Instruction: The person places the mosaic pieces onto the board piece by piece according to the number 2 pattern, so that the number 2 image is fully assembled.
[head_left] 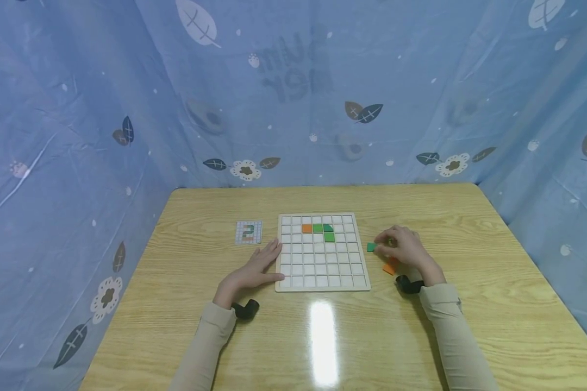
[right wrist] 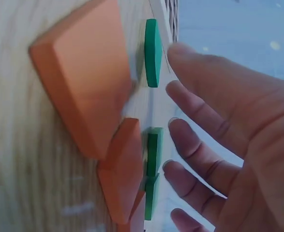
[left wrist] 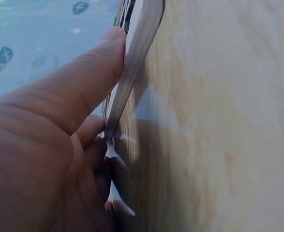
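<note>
A white grid board [head_left: 307, 266] lies on the table, bearing an orange square [head_left: 306, 228], a green square [head_left: 317, 228], a dark green rounded piece [head_left: 328, 228] and another green square [head_left: 329, 237]. The left hand [head_left: 251, 271] rests at the board's left edge, its thumb touching the rim in the left wrist view. Over loose pieces to the board's right is the right hand [head_left: 407, 251], fingers relaxed and slightly bent. Beside it lie a dark green piece [head_left: 371, 247] and an orange piece [head_left: 389, 267]. The right wrist view shows several orange pieces [right wrist: 83, 72] and green pieces [right wrist: 153, 53], none gripped.
A small card [head_left: 248, 232] with a gridded picture of coloured pieces lies left of the board. Black wrist devices [head_left: 246, 310] sit at both wrists. A blue patterned curtain [head_left: 293, 108] stands behind and beside the wooden table [head_left: 215, 206].
</note>
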Demonstrator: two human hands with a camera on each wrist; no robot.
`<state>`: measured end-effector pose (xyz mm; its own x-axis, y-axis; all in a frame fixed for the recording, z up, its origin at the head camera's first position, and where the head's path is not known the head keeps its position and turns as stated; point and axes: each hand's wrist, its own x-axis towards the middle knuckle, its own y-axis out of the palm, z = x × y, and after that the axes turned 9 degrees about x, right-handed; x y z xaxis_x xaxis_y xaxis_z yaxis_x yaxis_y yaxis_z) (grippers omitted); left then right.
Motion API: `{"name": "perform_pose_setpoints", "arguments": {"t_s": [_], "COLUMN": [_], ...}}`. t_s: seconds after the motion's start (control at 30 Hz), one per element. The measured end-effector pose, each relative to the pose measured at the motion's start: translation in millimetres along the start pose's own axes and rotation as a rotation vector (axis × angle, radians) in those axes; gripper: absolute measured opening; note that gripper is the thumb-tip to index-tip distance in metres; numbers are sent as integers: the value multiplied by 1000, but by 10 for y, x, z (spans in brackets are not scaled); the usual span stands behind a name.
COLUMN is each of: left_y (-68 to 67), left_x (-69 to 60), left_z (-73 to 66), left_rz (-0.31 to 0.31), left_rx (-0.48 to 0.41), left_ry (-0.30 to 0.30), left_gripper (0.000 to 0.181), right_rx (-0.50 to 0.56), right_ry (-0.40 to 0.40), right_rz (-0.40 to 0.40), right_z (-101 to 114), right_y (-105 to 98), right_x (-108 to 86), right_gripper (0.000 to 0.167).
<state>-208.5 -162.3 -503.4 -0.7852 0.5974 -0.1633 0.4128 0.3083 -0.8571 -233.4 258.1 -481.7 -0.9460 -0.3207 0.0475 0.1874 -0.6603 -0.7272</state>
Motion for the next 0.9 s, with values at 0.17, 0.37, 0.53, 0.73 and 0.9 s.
{"name": "perform_pose_setpoints", "arguments": {"t_s": [0.17,0.37,0.53,0.73,0.9], "left_y": [5,-17,-31,-30,-39], "left_x": [0,-6,-10,-17,-23], "left_z": [9,-14,-35,-41,-42], "left_rz": [3,6,0,-15,-10], "left_rx": [2,-5,-8,-7,-9], "left_ry": [-2,-3,-3,12,11], "left_gripper": [85,85,84,84,84], "right_rx": [-42,-77,-103,-125,-140], "right_ry": [-13,-3,23,32,35], "right_rz": [-9,2,-1,-13,-14], "right_z": [15,68,99,123,132], "right_y": [67,123,144,161,176], "right_x": [16,40,42,47,57], "right_gripper": [27,31,33,32,33]}}
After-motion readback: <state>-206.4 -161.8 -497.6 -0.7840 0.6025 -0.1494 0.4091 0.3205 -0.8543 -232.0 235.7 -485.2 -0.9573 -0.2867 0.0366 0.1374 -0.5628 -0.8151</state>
